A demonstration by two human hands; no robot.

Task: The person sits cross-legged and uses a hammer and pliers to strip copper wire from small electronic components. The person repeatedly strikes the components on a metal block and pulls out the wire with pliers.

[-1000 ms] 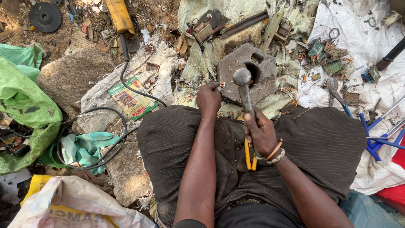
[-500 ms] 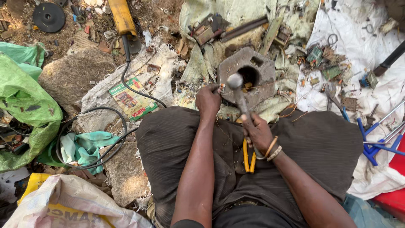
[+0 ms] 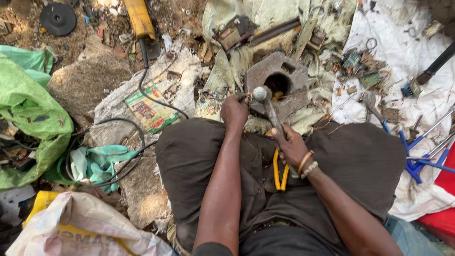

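Closest to me, I look down on a seated person's lap in dark trousers, where a pair of yellow-handled pliers (image 3: 279, 169) lies between the thighs, within easy reach. Just beyond, the right hand (image 3: 290, 146), wearing beaded bracelets at the wrist, has its fingers wrapped fully closed around the handle of a hammer (image 3: 266, 105); the grip sits low on the handle, which I judge gives swing, and the metal head is poised just above the work. The left hand (image 3: 234, 110) is curled nearly shut, fingertips pinching a small piece against the near edge of a grey metal block (image 3: 279, 78); I cannot tell what the piece is. The block, with a round hole in its middle, rests on the ground just past the knees and seems to serve as an anvil. To the left, a black cable (image 3: 142, 95) runs up to a yellow power tool (image 3: 140, 19). Further left lies a green sack (image 3: 28, 114). To the right, a white cloth (image 3: 403, 71) holds scattered circuit scraps and blue-handled tools (image 3: 417, 161).
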